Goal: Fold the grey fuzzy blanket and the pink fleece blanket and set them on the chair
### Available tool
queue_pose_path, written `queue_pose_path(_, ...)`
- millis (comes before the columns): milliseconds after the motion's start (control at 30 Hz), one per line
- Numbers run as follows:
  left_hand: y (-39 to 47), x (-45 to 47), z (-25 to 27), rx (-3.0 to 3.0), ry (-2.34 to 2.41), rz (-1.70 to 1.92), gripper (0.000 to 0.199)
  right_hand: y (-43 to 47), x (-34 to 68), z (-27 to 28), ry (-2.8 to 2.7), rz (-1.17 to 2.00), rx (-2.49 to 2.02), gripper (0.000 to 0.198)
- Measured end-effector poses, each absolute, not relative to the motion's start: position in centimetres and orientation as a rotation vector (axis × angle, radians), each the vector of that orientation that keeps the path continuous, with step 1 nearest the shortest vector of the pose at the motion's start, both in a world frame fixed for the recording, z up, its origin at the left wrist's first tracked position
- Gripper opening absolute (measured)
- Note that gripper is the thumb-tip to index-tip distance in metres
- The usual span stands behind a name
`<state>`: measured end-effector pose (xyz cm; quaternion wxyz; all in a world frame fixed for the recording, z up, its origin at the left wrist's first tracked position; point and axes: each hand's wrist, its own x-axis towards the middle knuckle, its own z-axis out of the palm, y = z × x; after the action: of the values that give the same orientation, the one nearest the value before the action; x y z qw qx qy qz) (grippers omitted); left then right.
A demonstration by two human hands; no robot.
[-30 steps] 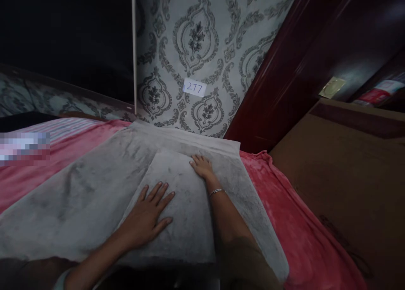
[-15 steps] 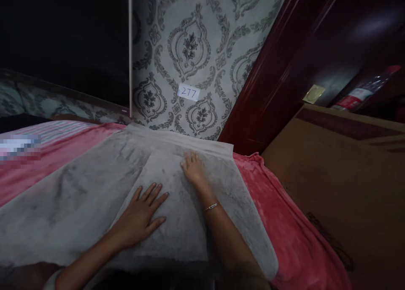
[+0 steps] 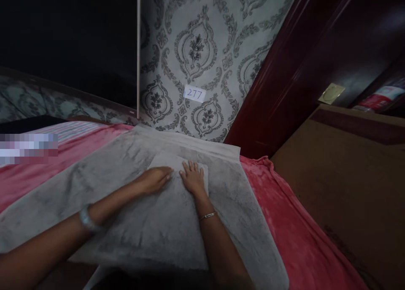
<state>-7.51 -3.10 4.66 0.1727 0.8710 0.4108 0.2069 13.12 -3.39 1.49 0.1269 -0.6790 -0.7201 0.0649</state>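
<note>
In the head view, the grey cloth (image 3: 240, 205) lies spread beneath both forearms, and a panel (image 3: 171, 222) rests on its middle, paler toward the far end. The left hand (image 3: 156, 179) is on the cloth's middle, over the panel's far part, fingers close together; whether it grips any fabric I cannot tell. The right hand (image 3: 193, 180) lies just beside it, flat with fingers spread, on the panel near its right edge. The hands are apart, a narrow gap of panel between the left fingertips and the right thumb. Under the cloth and out past both its sides shows a red blanket (image 3: 281, 214); beyond its far edge is a wall card (image 3: 194, 93) reading 277; right of it stands a box (image 3: 344, 180).
</note>
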Motion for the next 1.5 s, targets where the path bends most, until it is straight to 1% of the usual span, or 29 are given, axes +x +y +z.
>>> queue_pose_path(100,0.8,-5.2,4.7,2.533,1.293,0.467,0.052,-3.5,13.1,1.3,-2.087,0.177,-1.966,0.056)
queue_pose_path(167,2.2,-4.2,3.7,2.537,1.351,0.465,0.054,-3.5,13.2,1.3,-2.080,0.172,-1.956,0.055)
queue_pose_path(367,2.6,-3.9,0.8,2.580,1.430,0.423,0.061,-3.3,13.3,1.3,-2.082,0.181,-1.951,0.054)
queue_pose_path(500,2.5,-4.1,1.2,2.601,1.429,0.347,0.066,-3.3,13.3,1.2,-2.077,0.188,-1.962,0.055)
queue_pose_path(700,2.0,-3.7,1.9,2.594,1.509,0.318,0.066,-3.4,13.0,1.2,-2.017,0.139,-2.004,0.058)
queue_pose_path(967,2.1,-3.9,2.3,2.568,1.504,0.199,0.072,-3.7,12.7,1.1,-1.875,0.109,-2.157,0.062)
queue_pose_path(1100,1.9,-3.8,2.7,2.559,1.512,0.163,0.072,-3.6,12.8,1.2,-1.884,0.135,-2.187,0.063)
queue_pose_path(1300,-1.5,-3.7,3.8,2.527,1.590,0.143,0.069,-3.6,13.1,1.8,-1.970,0.239,-2.233,0.066)
queue_pose_path(1433,-6.5,-7.3,2.8,2.573,1.580,0.173,0.068,-3.7,13.8,2.6,-2.004,0.301,-2.233,0.066)
queue_pose_path(1500,-9.2,-10.0,1.5,2.643,1.556,0.268,0.070,-3.9,13.8,3.2,-2.014,0.327,-2.226,0.064)
